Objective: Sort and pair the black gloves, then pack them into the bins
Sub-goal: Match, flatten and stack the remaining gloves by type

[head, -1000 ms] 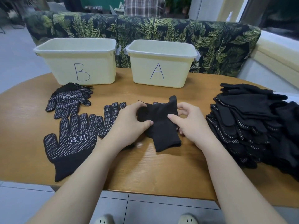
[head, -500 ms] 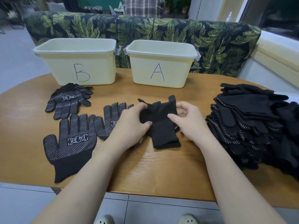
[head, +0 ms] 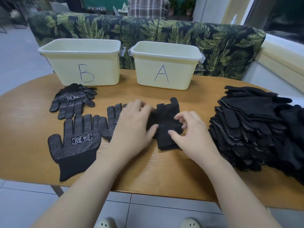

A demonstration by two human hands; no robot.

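Note:
A folded bundle of plain black gloves [head: 166, 122] lies at the table's middle. My left hand [head: 133, 127] grips its left side, thumb on top of the fabric. My right hand [head: 190, 134] holds its right side with curled fingers and the thumb pressed on the cuff end. Two pale yellow bins stand at the back: bin B [head: 82, 63] on the left, bin A [head: 166, 65] to its right. A big pile of black gloves [head: 256, 129] is stacked at the right. A dotted glove pair [head: 72, 101] lies before bin B.
A flat dotted glove [head: 74, 142] lies palm up at the front left, another dotted glove [head: 110, 122] partly under my left wrist. The wooden table [head: 32, 129] curves away at the left. A leaf-patterned sofa back [head: 213, 41] stands behind the bins.
Both hands have rolled the plain gloves into a tighter, shorter bundle. My left hand slid further over its left side and my right fingers curled in closer.

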